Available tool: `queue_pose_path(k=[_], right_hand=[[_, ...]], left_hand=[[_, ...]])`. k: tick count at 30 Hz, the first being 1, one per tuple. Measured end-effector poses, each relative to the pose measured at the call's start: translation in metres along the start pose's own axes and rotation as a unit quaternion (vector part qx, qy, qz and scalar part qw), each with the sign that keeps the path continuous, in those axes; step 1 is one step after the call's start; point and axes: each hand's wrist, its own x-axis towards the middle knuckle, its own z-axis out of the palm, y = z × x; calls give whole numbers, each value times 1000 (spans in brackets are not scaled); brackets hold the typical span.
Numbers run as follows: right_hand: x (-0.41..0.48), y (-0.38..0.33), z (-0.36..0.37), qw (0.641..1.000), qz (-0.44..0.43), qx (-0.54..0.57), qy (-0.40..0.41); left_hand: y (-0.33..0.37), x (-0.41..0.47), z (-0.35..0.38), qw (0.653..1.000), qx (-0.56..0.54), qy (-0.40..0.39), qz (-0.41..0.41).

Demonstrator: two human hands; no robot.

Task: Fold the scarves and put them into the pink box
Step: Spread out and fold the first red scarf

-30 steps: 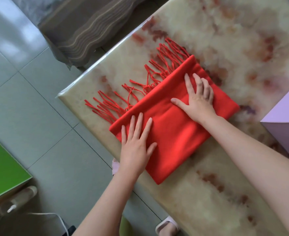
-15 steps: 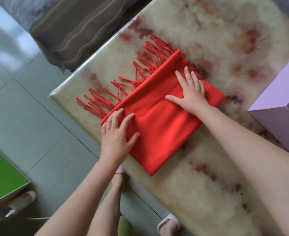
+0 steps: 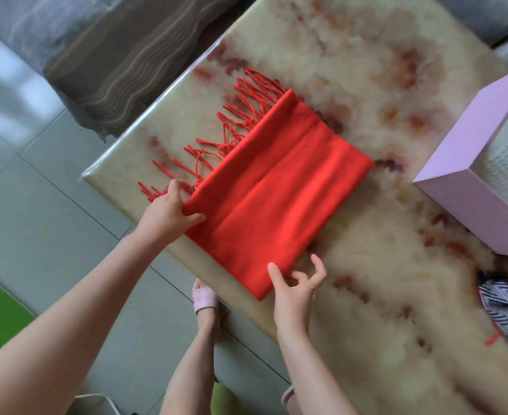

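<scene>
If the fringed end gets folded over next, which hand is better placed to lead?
Likely the left hand: it grips the red scarf at its fringed corner, while the right hand touches the near corner, away from the fringe.
</scene>
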Motion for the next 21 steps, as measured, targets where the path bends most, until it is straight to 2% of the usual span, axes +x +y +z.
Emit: queue_pose_path(k=[10, 14, 18, 21], right_hand=[[-16, -4, 8, 996, -51, 59, -37], [-25, -2, 0, 995, -74, 55, -50], [-43, 6, -11, 993, -90, 10, -69], [-46, -11, -23, 991, -54, 73, -95]], left_hand=[[-5, -9, -10, 974, -216, 7, 60], [-1, -26, -17, 971, -215, 56, 88], [0, -51, -26, 968, -227, 53, 97], [8, -51, -38, 962, -250, 52, 92]])
